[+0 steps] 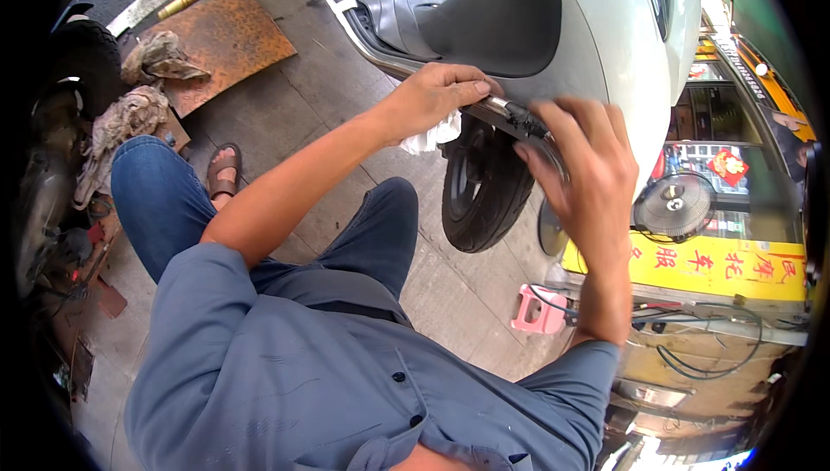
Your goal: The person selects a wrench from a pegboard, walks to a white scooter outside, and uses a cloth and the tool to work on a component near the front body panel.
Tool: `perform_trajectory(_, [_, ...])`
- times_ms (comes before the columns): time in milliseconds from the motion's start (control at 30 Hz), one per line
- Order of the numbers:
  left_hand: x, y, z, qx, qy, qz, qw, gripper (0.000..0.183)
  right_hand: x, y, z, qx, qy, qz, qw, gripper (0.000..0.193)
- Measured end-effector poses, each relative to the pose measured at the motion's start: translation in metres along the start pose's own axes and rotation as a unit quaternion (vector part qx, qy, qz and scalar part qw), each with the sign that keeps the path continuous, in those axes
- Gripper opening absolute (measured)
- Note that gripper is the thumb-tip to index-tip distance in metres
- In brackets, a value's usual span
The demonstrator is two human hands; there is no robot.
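Note:
Above the wheel (486, 190) of a pale scooter (605, 12), a shiny metal bar (499, 103) runs along the lower body edge. My left hand (437, 103) is closed around this bar, thumb and fingertips on top. Crumpled white tissue or cloth (432, 136) hangs below that palm; whether the fingers grip it is hidden. A rough, dark wrapping or coating (526, 119) covers the bar just to the right. My right hand (592, 155) curves around that dark stretch with thumb and fingers on either side. Its fingers are smeared by motion, so its grip is unclear.
At the left lie a rusty metal plate (232, 43), dirty rags (130, 121), a yellow-handled tool (183, 2) and greasy machine parts. To the right are a pink stool (538, 310), a black fan (674, 205), loose cables and a yellow sign (692, 268).

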State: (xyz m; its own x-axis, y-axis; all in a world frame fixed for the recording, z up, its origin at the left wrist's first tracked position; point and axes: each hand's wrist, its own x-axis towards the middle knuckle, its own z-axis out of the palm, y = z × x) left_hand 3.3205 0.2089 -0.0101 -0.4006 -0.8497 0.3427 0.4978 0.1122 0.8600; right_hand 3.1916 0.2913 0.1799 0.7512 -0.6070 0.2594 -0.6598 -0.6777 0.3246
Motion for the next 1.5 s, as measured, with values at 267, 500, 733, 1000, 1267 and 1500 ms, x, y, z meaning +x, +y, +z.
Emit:
perform_trajectory(267, [0.001, -0.003, 0.003, -0.065, 0.050, -0.003, 0.997, 0.030, 0.049, 0.002, 0.002, -0.153, -0.238, -0.150, 0.947, 0.012])
perform_trajectory(500, [0.005, -0.012, -0.003, -0.079, 0.055, 0.014, 0.995, 0.029, 0.059, -0.017, 0.005, -0.261, -0.297, -0.214, 0.893, 0.013])
perform_trajectory(733, [0.005, -0.010, -0.001, -0.080, 0.044, -0.012, 0.996, 0.029, 0.058, -0.017, 0.004, -0.242, -0.289, -0.200, 0.904, 0.009])
perform_trajectory(1000, [0.006, -0.011, 0.004, -0.067, 0.057, 0.003, 0.996, 0.028, 0.072, -0.010, 0.002, -0.194, -0.348, -0.231, 0.888, 0.007])
perform_trajectory(1267, [0.003, -0.007, 0.004, -0.075, 0.073, 0.000, 0.995, 0.027, 0.092, 0.002, 0.002, -0.138, -0.395, -0.209, 0.884, 0.010])
perform_trajectory(1500, [0.004, -0.007, 0.003, -0.079, 0.044, 0.001, 0.996, 0.030, 0.094, 0.013, -0.001, -0.089, -0.414, -0.179, 0.888, 0.012])
